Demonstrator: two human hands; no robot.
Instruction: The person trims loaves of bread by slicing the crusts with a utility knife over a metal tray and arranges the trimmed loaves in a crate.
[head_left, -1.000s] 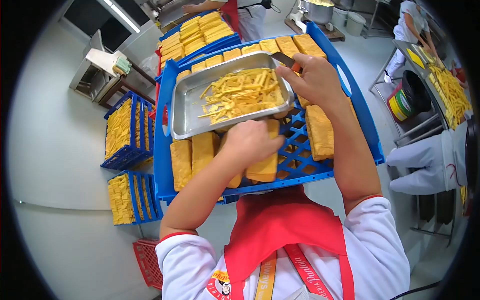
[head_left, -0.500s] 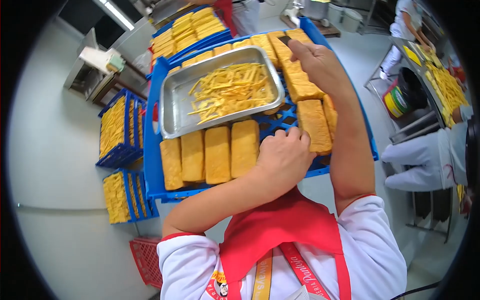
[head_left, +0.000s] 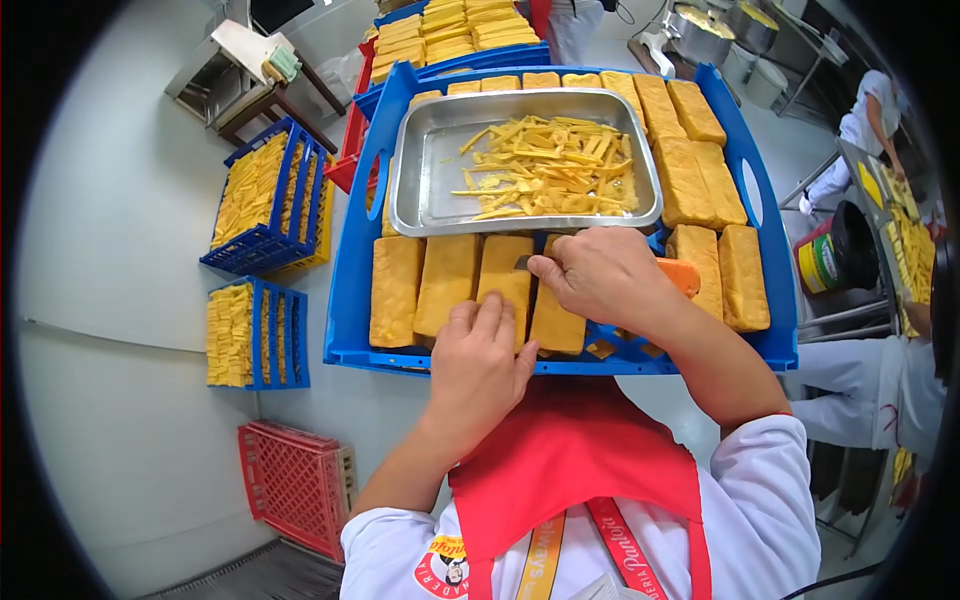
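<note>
My right hand [head_left: 605, 272] is closed around a knife with an orange handle [head_left: 680, 276]; a short piece of dark blade [head_left: 522, 262] shows beyond the thumb, at a golden loaf-shaped block [head_left: 505, 265]. My left hand [head_left: 480, 350] rests on the near part of that same block, fingers laid out along its top and thumb at its near end. Similar blocks [head_left: 448, 285] lie on either side, one partly under my right hand. Just beyond is a metal tray [head_left: 425, 215] with thin yellow strips [head_left: 560, 165] in it.
A blue crate [head_left: 345, 300] holds the blocks and the tray. Crates of yellow pieces [head_left: 255, 190] stand at the left, above stacked red crates [head_left: 295, 485]. At right, people work along a table of yellow pieces [head_left: 910, 250], near a black bucket [head_left: 835, 250].
My right hand has come down from the far right blocks to the near row with the knife. My left hand has moved left onto a block. The view has shifted, so the crate appears farther right.
</note>
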